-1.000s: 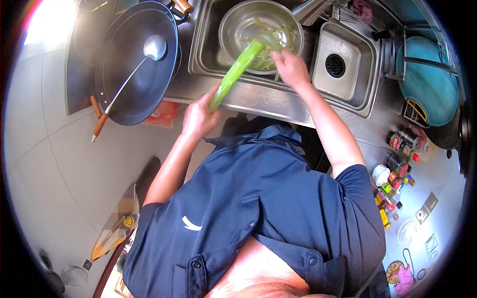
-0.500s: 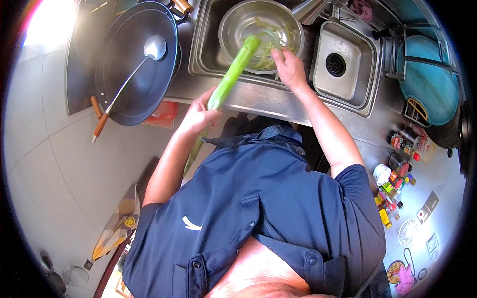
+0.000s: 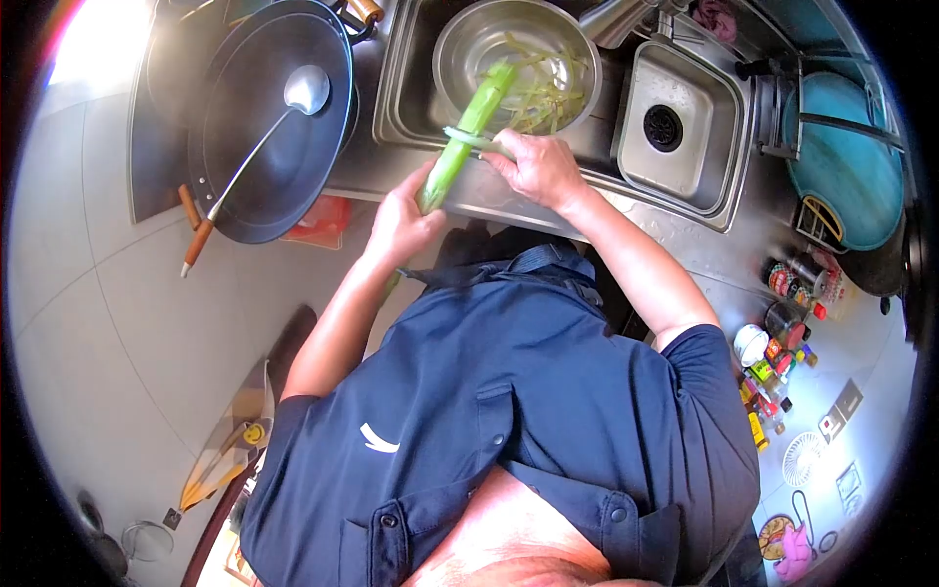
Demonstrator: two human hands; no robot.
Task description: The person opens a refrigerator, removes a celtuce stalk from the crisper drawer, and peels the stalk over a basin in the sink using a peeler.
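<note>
1. Reading the view as a clock face, the green stalk [image 3: 479, 110] lies just under 12 o'clock, slanting with its upper end toward 1 and its lower part toward 7; that upper end reaches over the steel bowl [image 3: 462, 54]
2. The left hand [image 3: 403, 220], between 10 and 11 o'clock, has its fingers wrapped round the stalk's lower part, thumb on the 3 o'clock side; the fingertips behind the stalk are hidden, and a short length shows below the wrist
3. The right hand [image 3: 543, 168], at 1 o'clock, pinches the pale peeler [image 3: 486, 144] between thumb and forefinger, the other fingers curled in; the peeler's head lies across the stalk's middle, just above the left hand, though I cannot tell whether the blade bites
4. Thin green peelings [image 3: 548, 103] lie in the bowl, mostly from its 3 to its 6 o'clock side
5. The bowl sits at 12 o'clock in the larger sink basin [image 3: 403, 106]; a smaller basin [image 3: 638, 147] with a dark drain is at 2
6. At 10 o'clock is a dark wok [image 3: 230, 117], a ladle [image 3: 309, 90] resting in it, its handle jutting past the rim toward 7
</note>
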